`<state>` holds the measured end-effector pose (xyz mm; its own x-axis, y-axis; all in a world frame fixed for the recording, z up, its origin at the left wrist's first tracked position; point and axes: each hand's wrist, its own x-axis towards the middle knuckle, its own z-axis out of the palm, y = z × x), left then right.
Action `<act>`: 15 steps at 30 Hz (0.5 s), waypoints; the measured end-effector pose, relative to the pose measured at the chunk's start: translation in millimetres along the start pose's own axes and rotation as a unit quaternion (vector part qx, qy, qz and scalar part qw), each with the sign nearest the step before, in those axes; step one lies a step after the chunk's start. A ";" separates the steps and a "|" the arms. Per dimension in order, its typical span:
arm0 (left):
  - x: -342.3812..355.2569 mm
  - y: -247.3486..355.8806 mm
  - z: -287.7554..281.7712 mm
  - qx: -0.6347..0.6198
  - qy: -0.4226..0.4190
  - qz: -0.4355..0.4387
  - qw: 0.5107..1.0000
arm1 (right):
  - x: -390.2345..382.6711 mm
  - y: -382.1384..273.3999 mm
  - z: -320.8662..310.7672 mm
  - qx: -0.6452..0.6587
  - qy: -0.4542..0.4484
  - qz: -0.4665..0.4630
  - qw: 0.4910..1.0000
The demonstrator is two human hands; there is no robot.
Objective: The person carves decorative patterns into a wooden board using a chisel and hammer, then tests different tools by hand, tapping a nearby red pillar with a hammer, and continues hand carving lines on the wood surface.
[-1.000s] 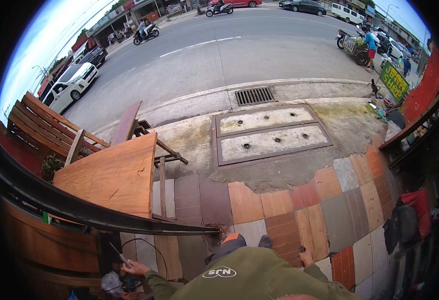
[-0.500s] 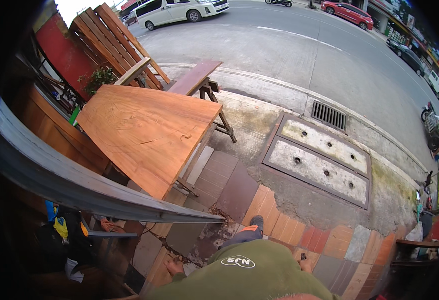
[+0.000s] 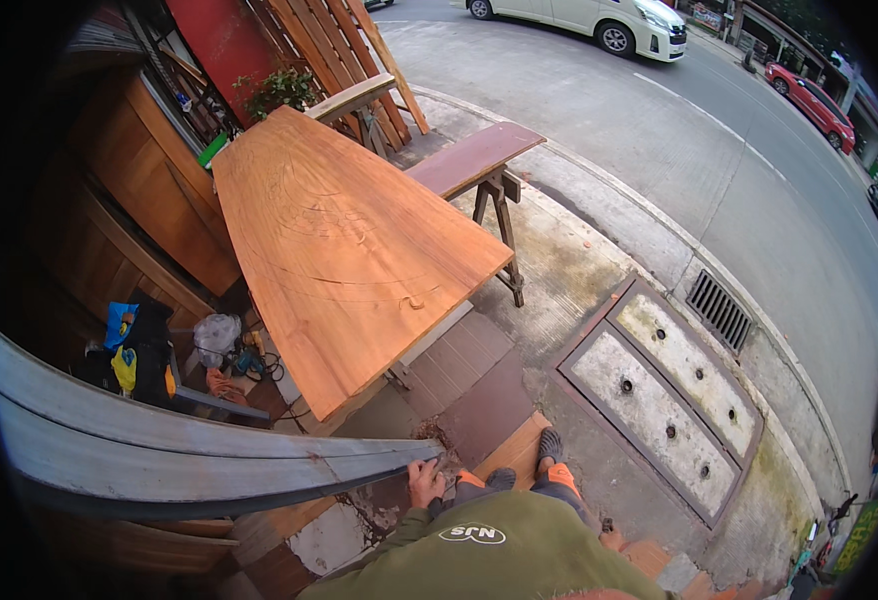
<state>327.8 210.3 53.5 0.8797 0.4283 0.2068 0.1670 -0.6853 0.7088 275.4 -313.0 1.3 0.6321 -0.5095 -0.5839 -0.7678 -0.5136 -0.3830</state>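
Observation:
My left hand (image 3: 426, 486) is at the lower end of a long grey post (image 3: 209, 462), its fingertips at or against the post's edge. The fingers are a little apart and nothing shows in them. Low by my right side, my right hand (image 3: 612, 540) is partly hidden by my green shirt. Its fingers are curled around a small dark object (image 3: 607, 524), too small to name. Ahead to the left, a wide wooden panel (image 3: 359, 270) with curved carved lines lies flat on supports. Neither hand touches it.
A maroon board (image 3: 479, 160) rests on a sawhorse (image 3: 499, 230) beyond the panel. Wooden doors (image 3: 149, 160) lean at left, near bags and a corded tool (image 3: 251, 362). Concrete covers (image 3: 649, 390) and a drain grate (image 3: 719, 308) lie rightward. A white van (image 3: 599, 25) is on the road.
My view has turned to the left and the panel appears further right. My left hand has come up and forward to the post's end. The van has moved rightward along the road.

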 end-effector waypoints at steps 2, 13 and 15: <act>34.3 45.0 -8.6 0.024 0.021 -0.032 0.999 | 32.6 -29.5 -14.8 -0.006 -0.019 -0.010 1.000; 207.9 265.6 -86.9 -0.345 0.314 -0.166 0.869 | 221.5 -353.0 -89.6 0.311 -0.201 -0.111 0.922; 227.0 274.2 -107.0 -0.353 0.362 -0.171 0.845 | 220.7 -444.5 -106.7 0.324 -0.213 -0.206 0.899</act>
<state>525.6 182.6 367.0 0.2872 0.9540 0.0861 -0.1770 -0.0355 0.9836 767.4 -270.8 119.1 0.8848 0.0123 -0.4658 -0.4656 -0.0182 -0.8848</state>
